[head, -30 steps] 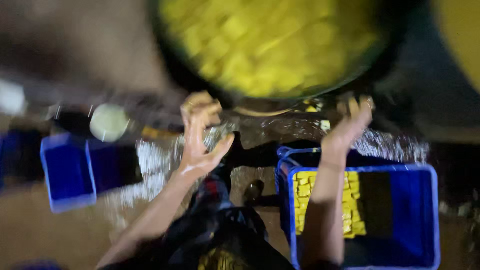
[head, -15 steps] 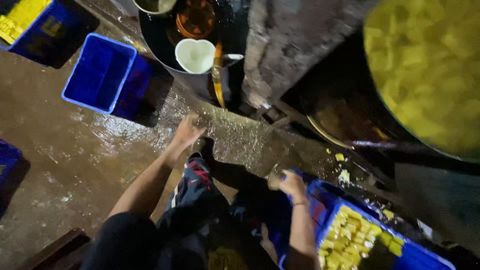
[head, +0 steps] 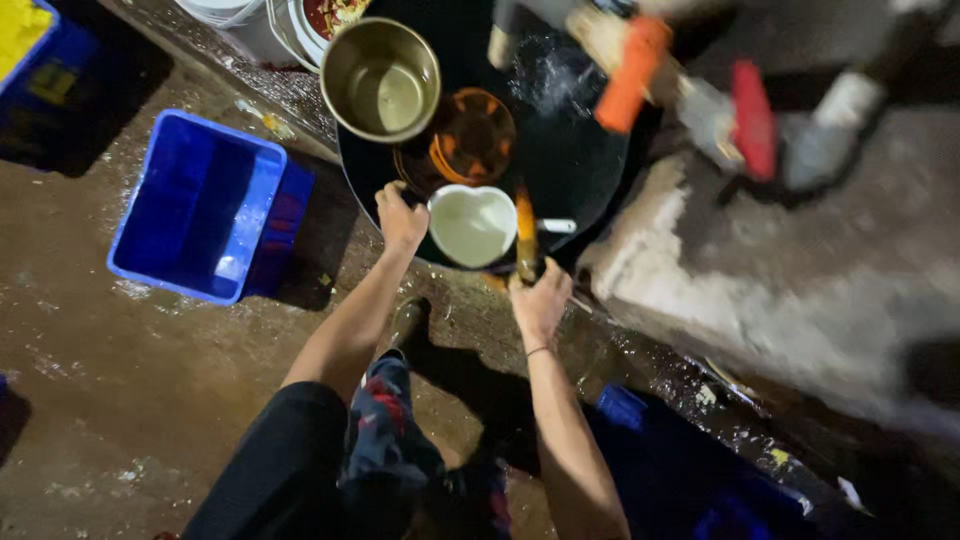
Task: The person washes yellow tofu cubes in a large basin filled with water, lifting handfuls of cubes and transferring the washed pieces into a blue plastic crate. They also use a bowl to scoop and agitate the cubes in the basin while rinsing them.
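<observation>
Head view, looking down. My left hand (head: 400, 215) is closed over the near rim of a large black round pan (head: 560, 150) standing on the wet floor (head: 90, 380); my right hand (head: 540, 300) curls at the same rim further round, beside an orange-yellow handled tool (head: 526, 235), though I cannot tell whether it grips rim or handle. On the pan sit a steel pot (head: 380, 80), an orange-brown lid (head: 470, 135) and a white heart-shaped bowl (head: 472, 225) holding pale liquid. I judge the pan stiff, heavy as loaded and probably slick with wet, so a two-handed hold at opposite rim points suits it, kept level lest the vessels slide. An open blue crate (head: 195, 205) lies near, to the left; another blue crate (head: 45, 60), partly yellow inside, at the top-left corner. No readable labels; blurred orange and red objects lie upper right
</observation>
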